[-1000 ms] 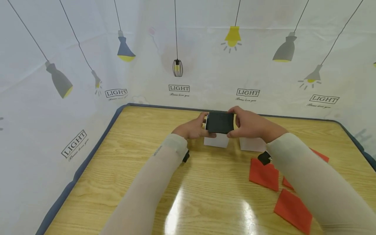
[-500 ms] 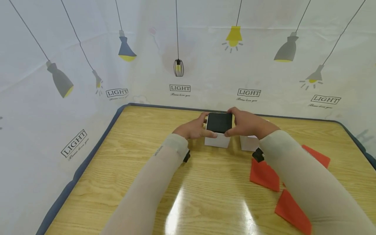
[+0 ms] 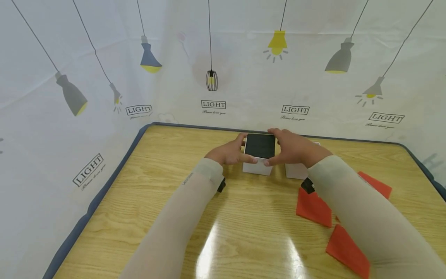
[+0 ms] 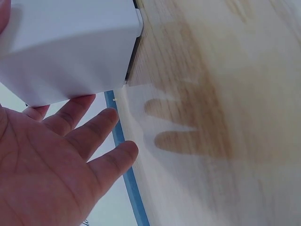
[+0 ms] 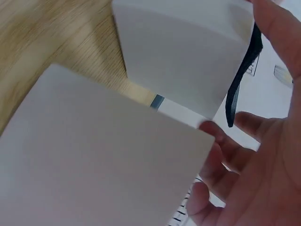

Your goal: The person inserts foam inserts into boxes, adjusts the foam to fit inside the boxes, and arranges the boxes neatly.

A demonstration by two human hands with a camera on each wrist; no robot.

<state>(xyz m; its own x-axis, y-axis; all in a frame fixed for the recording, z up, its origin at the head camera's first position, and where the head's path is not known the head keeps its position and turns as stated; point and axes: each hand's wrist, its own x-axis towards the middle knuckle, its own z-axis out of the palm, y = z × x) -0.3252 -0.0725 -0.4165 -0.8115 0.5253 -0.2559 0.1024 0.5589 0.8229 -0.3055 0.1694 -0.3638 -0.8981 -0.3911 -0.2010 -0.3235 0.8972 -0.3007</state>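
Observation:
In the head view a black square cloth (image 3: 260, 146) lies over the top of a white box (image 3: 257, 168) near the table's far edge. My left hand (image 3: 230, 152) grips the box's left side, thumb at the front and fingers toward the back. Its last fingers spread off the box in the left wrist view. At the right side, my right hand (image 3: 292, 148) spans the box, thumb on the front near the cloth's edge, fingers reaching the rear corner. The right wrist view shows the cloth's wavy edge (image 5: 241, 77) sticking out past the box, beside the palm.
A second white box (image 3: 295, 171) stands close to the right, partly behind my right wrist. Several red cloth squares (image 3: 313, 207) lie on the wooden table (image 3: 156, 193), some partly under my right forearm. A white curtain (image 3: 244, 93) with printed lamps rises behind the table.
The black cloth has settled from a tilted position down onto the box top. My right hand has shifted slightly left, its thumb now lower on the box front. The left hand has hardly moved.

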